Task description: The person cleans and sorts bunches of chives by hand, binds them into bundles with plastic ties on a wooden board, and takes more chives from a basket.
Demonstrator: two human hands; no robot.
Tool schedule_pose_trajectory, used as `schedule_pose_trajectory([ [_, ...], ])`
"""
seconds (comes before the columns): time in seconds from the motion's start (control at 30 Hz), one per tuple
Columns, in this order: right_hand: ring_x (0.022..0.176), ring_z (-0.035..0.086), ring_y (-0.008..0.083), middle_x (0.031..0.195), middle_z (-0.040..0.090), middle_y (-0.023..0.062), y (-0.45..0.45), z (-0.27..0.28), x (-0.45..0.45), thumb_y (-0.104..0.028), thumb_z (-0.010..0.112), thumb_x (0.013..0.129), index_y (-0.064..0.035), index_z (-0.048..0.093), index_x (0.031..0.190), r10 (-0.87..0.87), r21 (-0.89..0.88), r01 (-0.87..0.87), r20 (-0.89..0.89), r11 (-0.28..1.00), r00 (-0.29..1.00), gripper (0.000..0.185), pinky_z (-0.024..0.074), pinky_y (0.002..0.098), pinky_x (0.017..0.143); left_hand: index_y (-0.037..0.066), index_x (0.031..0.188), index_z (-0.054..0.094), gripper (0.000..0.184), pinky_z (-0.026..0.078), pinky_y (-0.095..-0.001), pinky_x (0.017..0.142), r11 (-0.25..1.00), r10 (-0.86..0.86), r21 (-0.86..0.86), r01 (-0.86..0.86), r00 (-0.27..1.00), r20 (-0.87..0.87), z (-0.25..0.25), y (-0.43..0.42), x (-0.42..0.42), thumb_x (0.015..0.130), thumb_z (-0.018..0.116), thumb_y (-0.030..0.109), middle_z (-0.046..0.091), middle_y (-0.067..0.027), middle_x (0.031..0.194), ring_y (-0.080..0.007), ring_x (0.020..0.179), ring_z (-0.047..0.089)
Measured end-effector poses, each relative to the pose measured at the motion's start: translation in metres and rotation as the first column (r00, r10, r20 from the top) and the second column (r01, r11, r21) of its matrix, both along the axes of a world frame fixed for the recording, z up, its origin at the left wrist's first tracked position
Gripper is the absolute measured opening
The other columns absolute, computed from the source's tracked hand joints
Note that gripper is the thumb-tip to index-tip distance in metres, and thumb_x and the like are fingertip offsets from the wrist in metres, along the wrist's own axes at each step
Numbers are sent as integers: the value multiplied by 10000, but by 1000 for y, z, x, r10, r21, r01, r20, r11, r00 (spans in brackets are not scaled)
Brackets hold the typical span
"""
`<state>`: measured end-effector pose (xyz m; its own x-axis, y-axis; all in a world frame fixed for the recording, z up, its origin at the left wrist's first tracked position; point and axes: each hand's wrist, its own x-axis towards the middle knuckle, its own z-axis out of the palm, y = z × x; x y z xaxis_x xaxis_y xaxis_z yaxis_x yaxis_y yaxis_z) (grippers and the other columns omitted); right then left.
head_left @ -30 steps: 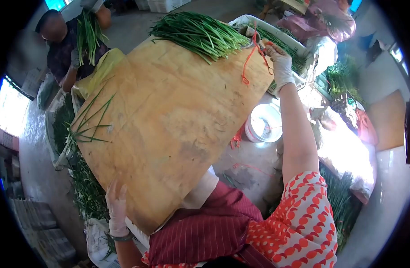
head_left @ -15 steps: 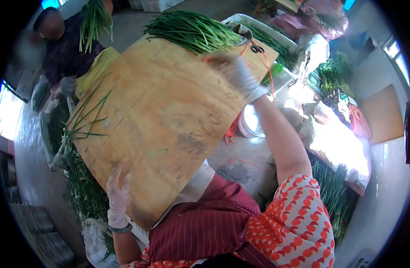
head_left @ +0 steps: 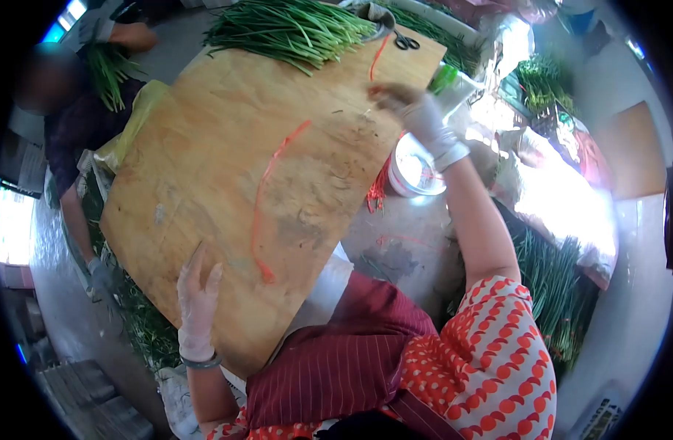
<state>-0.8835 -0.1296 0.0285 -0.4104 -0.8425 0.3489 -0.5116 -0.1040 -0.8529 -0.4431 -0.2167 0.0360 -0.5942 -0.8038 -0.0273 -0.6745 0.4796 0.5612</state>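
My left hand, in a thin whitish glove, is at the near left edge of the wooden board. Its fingers are stretched and apart, holding nothing. Over the board's right edge is my gloved right hand, somewhat blurred, its fingers curled together. Something reddish shows at their tips, too smeared to name. A red strip lies in a curve across the middle of the board, between my hands. Another red strip runs from near the black scissors toward my right fingertips. Long green chives are heaped at the far edge.
A white bucket stands on the floor right of the board, beside hanging red strips. Bundled greens and bright sacks line the right side. A co-worker at the left holds green stalks.
A red strip now lies across the board's middle. Loose stalks have gone from the board's left corner. My right hand has shifted rightward in view; the co-worker's lower hand has reached down.
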Motion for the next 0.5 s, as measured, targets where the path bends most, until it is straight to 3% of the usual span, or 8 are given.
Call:
schedule_pose_trajectory([
  [0.07, 809, 586, 85, 955, 660, 47, 23, 4, -39, -117, 567, 898, -2, 631, 1082, -279, 168, 253, 156, 953, 947, 226, 477, 209, 743, 8, 1233, 504, 437, 349, -372, 997, 990, -120, -80, 116, 992, -50, -6, -4, -25, 852, 583, 205, 529, -181, 1227, -324, 1166, 473],
  [0.1, 809, 586, 85, 955, 660, 47, 30, -1, -53, -117, 567, 898, -2, 631, 1082, -281, 169, 255, 156, 952, 947, 226, 477, 209, 743, 8, 1233, 504, 437, 349, -372, 997, 990, -122, -79, 118, 991, -50, -8, -3, -42, 852, 583, 205, 529, -181, 1227, -324, 1166, 473],
  [0.17, 831, 591, 89, 966, 659, 36, 30, -8, -76, -131, 596, 869, -31, 642, 1078, -337, 249, 275, 256, 928, 906, 236, 475, 227, 751, 17, 1243, 499, 456, 322, -397, 1023, 916, -377, -171, 362, 924, -63, -10, 0, -75, 829, 589, 184, 493, -183, 1270, -341, 1208, 423],
  [0.3, 873, 592, 104, 977, 658, 43, -6, 10, -91, -156, 601, 860, -31, 639, 1089, -197, 243, 170, 91, 955, 976, 263, 458, 230, 785, 36, 1252, 503, 473, 288, -412, 1050, 798, -561, -179, 575, 818, 128, -14, -5, -96, 809, 597, 173, 467, -175, 1304, -338, 1252, 376],
  [0.4, 931, 595, 127, 1036, 651, 57, -56, 21, -117, -216, 594, 884, -8, 621, 1109, -205, 241, 224, -103, 944, 973, 308, 443, 249, 833, 32, 1258, 502, 488, 289, -409, 1056, 756, -651, 22, 654, 748, 129, -4, -22, -74, 803, 605, 176, 470, -157, 1312, -337, 1268, 368],
  [0.43, 967, 581, 143, 1026, 654, 65, -60, 57, -90, -340, 596, 874, -32, 622, 1117, -214, 262, 239, -120, 935, 969, 393, 428, 272, 856, 27, 1255, 506, 484, 300, -406, 1052, 765, -639, 126, 632, 769, 24, 1, -27, -67, 807, 607, 182, 474, -153, 1313, -333, 1263, 382],
  [0.47, 967, 581, 143, 1026, 654, 65, -75, 57, -94, -340, 596, 874, -32, 622, 1117, -212, 257, 236, -120, 937, 970, 393, 428, 272, 856, 23, 1252, 510, 481, 311, -404, 1047, 757, -611, 232, 611, 788, -79, 8, -31, -66, 811, 609, 188, 479, -149, 1313, -328, 1258, 397],
  [0.5, 988, 575, 167, 1037, 650, 79, -95, 58, -105, -407, 579, 867, -45, 622, 1120, -172, 250, 240, -267, 938, 948, 444, 419, 283, 869, 23, 1252, 510, 481, 311, -404, 1047, 762, -607, 229, 606, 791, -77, 15, -36, -69, 811, 609, 188, 479, -149, 1313, -328, 1258, 397],
])
